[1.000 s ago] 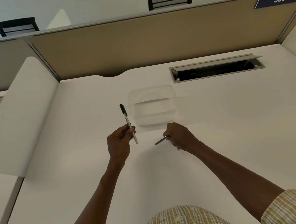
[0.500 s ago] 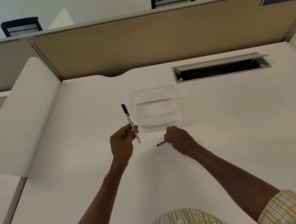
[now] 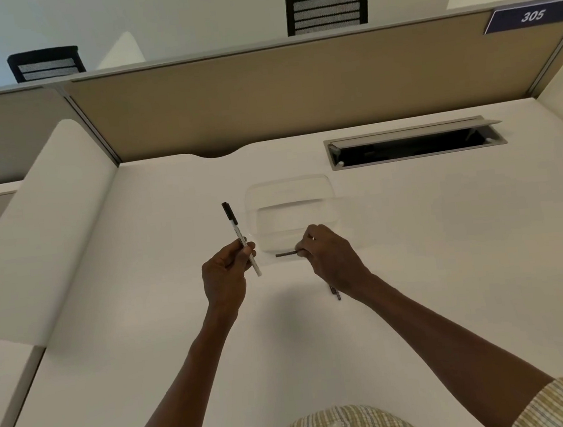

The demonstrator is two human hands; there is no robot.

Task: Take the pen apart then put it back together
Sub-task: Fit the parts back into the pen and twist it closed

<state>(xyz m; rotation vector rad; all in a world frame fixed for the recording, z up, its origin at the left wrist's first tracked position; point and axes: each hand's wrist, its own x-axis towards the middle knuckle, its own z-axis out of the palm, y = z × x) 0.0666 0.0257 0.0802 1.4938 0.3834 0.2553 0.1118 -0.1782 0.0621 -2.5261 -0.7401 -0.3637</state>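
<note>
The left hand (image 3: 225,270) grips the white barrel (image 3: 241,239), black end tilted up and away. The right hand (image 3: 329,255) pinches the dark refill (image 3: 285,254), level above the desk (image 3: 430,233), in front of a clear tray (image 3: 291,209).

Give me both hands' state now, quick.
Left hand: closed on the pen barrel, held above the desk.
Right hand: fingers pinch the dark refill, which points toward the barrel.
</note>
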